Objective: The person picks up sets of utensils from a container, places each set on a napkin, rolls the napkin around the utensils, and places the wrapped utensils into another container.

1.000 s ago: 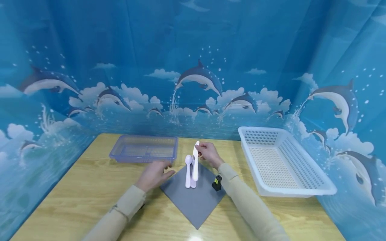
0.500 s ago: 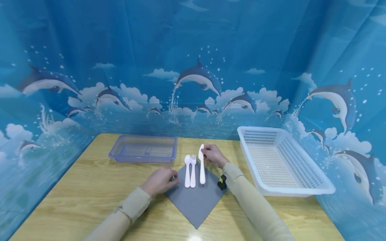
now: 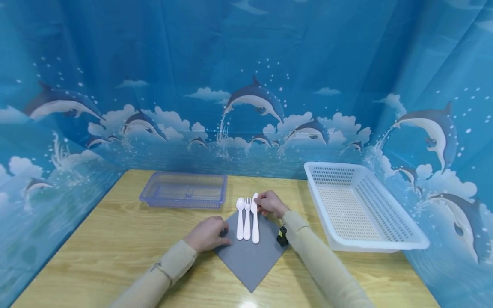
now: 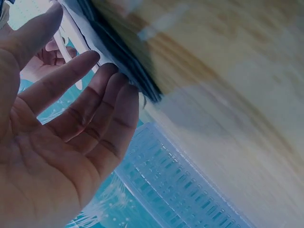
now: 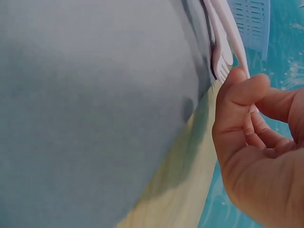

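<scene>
A grey cloth napkin (image 3: 250, 265) lies on the table with one corner toward me. Side by side on it are a white spoon (image 3: 240, 218) and a white fork (image 3: 247, 220). To the right of the fork is a white knife (image 3: 255, 224), whose blade my right hand (image 3: 271, 202) pinches between thumb and finger; the right wrist view shows this pinch on the knife (image 5: 232, 33). My left hand (image 3: 209, 234) is at the napkin's left corner, holding nothing. Its fingers (image 4: 90, 109) are relaxed and slightly bent in the left wrist view.
A purple see-through plastic basket (image 3: 185, 203) stands at the back left of the wooden table (image 3: 115, 231). At the right is a larger white perforated basket (image 3: 325, 222). A blue dolphin-print curtain (image 3: 246, 158) closes off the back and sides.
The knife was first over the fork in my right hand. It swung to the right, then came down and back left beside the fork. My left hand moved slightly right onto the napkin's corner.
</scene>
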`<action>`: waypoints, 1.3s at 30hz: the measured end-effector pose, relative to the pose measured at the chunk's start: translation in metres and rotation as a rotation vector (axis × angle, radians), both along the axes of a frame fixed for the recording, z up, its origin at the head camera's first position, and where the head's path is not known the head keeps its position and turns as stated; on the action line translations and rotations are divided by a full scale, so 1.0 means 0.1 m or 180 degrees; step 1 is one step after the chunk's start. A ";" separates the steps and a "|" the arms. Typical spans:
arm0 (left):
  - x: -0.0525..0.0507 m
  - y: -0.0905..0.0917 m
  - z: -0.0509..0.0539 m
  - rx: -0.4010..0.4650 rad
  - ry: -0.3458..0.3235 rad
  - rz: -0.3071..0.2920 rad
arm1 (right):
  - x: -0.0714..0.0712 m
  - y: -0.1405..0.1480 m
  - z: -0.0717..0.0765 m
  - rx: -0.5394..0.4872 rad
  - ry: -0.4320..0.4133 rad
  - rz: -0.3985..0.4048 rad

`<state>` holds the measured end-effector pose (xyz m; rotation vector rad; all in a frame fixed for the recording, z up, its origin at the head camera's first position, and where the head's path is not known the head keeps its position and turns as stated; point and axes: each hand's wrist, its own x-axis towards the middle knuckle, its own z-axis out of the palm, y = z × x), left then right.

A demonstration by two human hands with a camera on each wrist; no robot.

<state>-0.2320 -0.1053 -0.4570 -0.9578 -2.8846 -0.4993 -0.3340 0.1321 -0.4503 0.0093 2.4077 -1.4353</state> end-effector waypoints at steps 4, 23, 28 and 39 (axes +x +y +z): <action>0.01 0.00 0.01 -0.0068 0.0032 -0.0037 | -0.02 -0.01 -0.02 -0.0013 -0.0030 -0.0067; 0.01 0.02 0.02 -0.0150 0.0008 -0.0038 | -0.05 -0.01 -0.15 0.0016 -0.0167 -0.0334; 0.01 0.02 0.02 -0.0132 0.0015 -0.0038 | -0.04 -0.02 -0.15 0.0064 -0.0117 -0.0399; 0.01 0.03 0.02 -0.0122 -0.0028 0.0004 | -0.03 -0.01 -0.14 -0.0029 -0.0166 -0.0467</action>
